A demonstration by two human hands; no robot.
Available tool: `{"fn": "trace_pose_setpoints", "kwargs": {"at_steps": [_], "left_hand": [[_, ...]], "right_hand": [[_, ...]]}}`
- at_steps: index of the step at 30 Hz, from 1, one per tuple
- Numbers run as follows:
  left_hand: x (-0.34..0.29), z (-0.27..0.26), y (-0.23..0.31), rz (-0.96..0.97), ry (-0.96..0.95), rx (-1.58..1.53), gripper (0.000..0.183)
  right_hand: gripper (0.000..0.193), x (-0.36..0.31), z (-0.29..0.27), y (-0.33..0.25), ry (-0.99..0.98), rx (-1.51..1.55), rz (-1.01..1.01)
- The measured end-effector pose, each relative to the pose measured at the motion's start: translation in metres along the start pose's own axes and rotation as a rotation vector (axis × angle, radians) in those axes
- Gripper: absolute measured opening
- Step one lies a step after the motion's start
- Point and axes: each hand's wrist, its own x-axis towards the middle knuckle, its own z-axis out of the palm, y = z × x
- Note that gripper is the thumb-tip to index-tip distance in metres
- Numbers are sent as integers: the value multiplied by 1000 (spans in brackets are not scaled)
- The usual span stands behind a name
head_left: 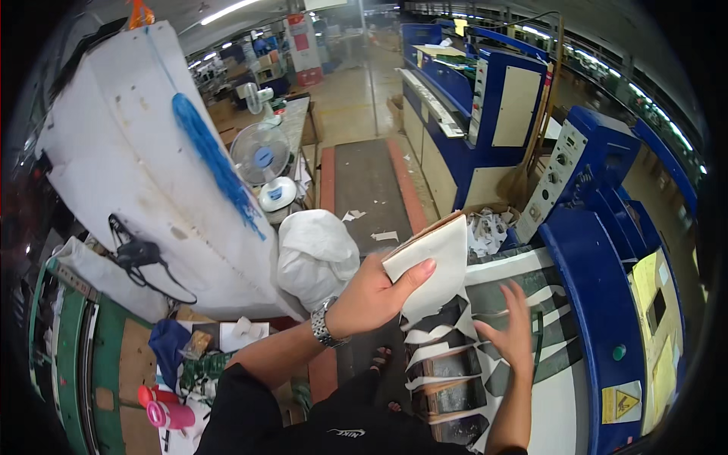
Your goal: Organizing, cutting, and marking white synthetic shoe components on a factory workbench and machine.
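Observation:
My left hand (371, 296), with a metal watch on its wrist, is closed around a stack of white flat pieces (440, 262). The thumb lies on the top piece, and brownish layers show along the stack's upper edge. My right hand (511, 329) is open, fingers apart, to the right of the stack and above the machine bed. Nothing shows in it. Below both hands, cut white sheet scrap (431, 353) hangs in curved strips over the bed's near edge. More of the cut-out sheet (560, 312) spreads over the dark surface to the right.
A blue machine (584, 303) with a control panel stands at the right. Beyond the bed is a box of white scraps (487, 231). A white sack (315, 250) and a fan (260, 154) stand at left. A pink mug (171, 414) is on the lower-left table.

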Motion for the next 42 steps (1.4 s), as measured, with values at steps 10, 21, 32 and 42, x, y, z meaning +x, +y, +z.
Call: {"fn": "trace_pose_setpoints", "kwargs": {"at_steps": [10,21,32,42], "left_hand": [[-149,-40,95,-75,336,150,36],[-429,-101,131,-179,958,160,40],[-798,-126,185,-238,1632,89,32],[-933,-93,202,-255,1856,63,29]], "right_hand": [[56,5,73,-214,-685,1161,-309],[18,-198,213,-318,-1747,1085,-230],[26,-446,286,-400,-2242,478,65],[29,-549,329,-438,-2261,703,484]]}}
